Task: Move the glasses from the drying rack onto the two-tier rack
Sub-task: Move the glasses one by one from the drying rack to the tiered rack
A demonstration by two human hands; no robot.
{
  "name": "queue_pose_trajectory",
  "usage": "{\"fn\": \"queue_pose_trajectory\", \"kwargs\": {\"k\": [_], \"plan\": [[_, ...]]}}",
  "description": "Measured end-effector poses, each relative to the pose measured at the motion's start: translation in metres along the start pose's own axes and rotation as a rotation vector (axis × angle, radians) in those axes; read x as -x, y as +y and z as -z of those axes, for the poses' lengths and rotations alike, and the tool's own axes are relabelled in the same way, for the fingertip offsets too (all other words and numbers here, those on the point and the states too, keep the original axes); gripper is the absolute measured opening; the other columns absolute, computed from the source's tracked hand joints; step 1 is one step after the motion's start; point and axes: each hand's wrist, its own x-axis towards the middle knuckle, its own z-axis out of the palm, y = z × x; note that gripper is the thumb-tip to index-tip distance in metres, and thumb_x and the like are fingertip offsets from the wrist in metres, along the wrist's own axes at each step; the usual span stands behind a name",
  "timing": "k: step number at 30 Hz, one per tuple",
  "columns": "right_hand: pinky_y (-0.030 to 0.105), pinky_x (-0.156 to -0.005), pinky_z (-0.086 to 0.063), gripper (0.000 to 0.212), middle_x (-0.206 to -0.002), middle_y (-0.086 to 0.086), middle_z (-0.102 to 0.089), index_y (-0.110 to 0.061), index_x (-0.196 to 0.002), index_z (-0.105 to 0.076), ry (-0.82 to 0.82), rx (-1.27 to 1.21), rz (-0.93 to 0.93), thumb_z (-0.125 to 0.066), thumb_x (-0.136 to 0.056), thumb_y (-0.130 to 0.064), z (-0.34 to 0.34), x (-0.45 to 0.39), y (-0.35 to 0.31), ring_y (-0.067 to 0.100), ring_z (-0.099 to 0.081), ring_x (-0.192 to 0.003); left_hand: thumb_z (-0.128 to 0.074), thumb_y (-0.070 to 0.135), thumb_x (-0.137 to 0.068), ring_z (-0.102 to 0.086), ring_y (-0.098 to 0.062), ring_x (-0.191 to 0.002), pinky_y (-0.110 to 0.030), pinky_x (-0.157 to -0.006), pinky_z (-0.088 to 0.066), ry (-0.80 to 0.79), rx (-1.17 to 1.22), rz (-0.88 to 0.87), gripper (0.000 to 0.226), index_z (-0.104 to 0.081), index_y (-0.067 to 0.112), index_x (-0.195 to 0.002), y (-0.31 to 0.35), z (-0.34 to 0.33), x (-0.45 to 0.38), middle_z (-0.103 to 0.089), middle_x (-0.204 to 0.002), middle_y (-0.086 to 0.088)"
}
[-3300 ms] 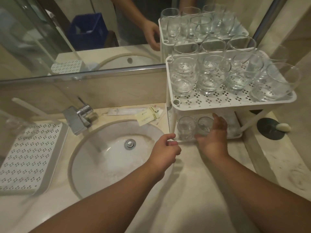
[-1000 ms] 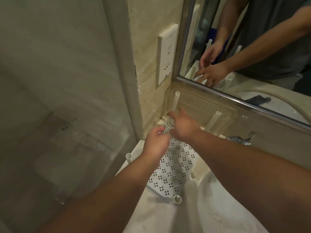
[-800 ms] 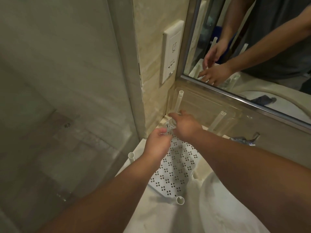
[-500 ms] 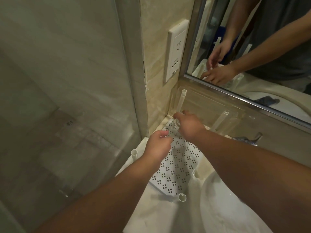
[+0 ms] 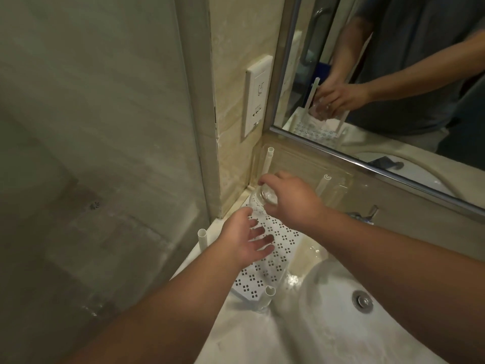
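Observation:
The white perforated drying rack (image 5: 278, 248) lies on the counter in the corner, with white corner posts (image 5: 269, 164) standing up from it. My right hand (image 5: 291, 200) is shut on a clear glass (image 5: 258, 200), held tilted just above the rack's far end. My left hand (image 5: 244, 240) hovers over the rack's middle, fingers spread and holding nothing. The two-tier rack is out of view.
A glass shower partition (image 5: 105, 153) and its frame close off the left side. A wall socket (image 5: 257, 95) and a mirror (image 5: 393, 74) stand behind the rack. The white sink basin (image 5: 328, 311) with its drain (image 5: 363, 302) lies to the right, and a tap (image 5: 367, 214) behind it.
My view swung from the two-tier rack to the drying rack. My right hand has lifted the glass off the rack's far corner, and my left hand has let go and opened.

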Motion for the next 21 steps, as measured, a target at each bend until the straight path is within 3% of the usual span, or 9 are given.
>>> {"fn": "queue_pose_trajectory", "kwargs": {"k": [6, 9, 13, 21], "plan": [[0.028, -0.071, -0.037, 0.049, -0.114, -0.007, -0.056, -0.042, -0.125, -0.05, 0.035, 0.014, 0.043, -0.07, -0.08, -0.038, 0.042, 0.036, -0.024, 0.02, -0.058, -0.1, -0.054, 0.06, -0.09, -0.063, -0.038, -0.097, -0.048, -0.075, -0.054, -0.105, 0.314, 0.113, 0.072, -0.048, -0.004, -0.124, -0.002, -0.02, 0.032, -0.06, -0.116, -0.022], [0.028, -0.073, -0.038, 0.049, -0.115, -0.008, -0.055, -0.042, -0.127, -0.05, 0.052, 0.043, 0.071, -0.068, -0.081, -0.037, 0.062, 0.057, -0.036, 0.019, -0.058, -0.102, -0.052, 0.072, -0.085, -0.07, -0.035, -0.085, -0.044, -0.079, -0.058, -0.197, 0.323, 0.121, 0.084, -0.058, -0.006, -0.117, -0.006, -0.029, 0.053, -0.069, -0.101, -0.023], [0.036, -0.079, -0.049, 0.049, -0.117, -0.01, -0.054, -0.045, -0.128, -0.049, 0.068, 0.105, 0.087, -0.067, -0.083, -0.036, 0.086, 0.089, -0.042, 0.018, -0.056, -0.103, -0.052, 0.076, -0.082, -0.072, -0.033, -0.07, -0.04, -0.069, -0.06, -0.234, 0.306, 0.12, 0.084, -0.064, -0.005, -0.101, -0.021, -0.044, 0.079, -0.072, -0.081, -0.021], [0.036, -0.078, -0.049, 0.051, -0.112, -0.011, -0.052, -0.046, -0.122, -0.049, 0.137, 0.098, 0.035, -0.071, -0.078, -0.034, 0.114, 0.157, -0.014, 0.016, -0.055, -0.098, -0.062, 0.076, -0.075, -0.072, -0.036, -0.064, -0.049, -0.066, -0.06, -0.341, 0.238, 0.173, 0.083, -0.064, -0.003, -0.102, -0.065, -0.083, 0.107, -0.072, -0.08, -0.022]]}}
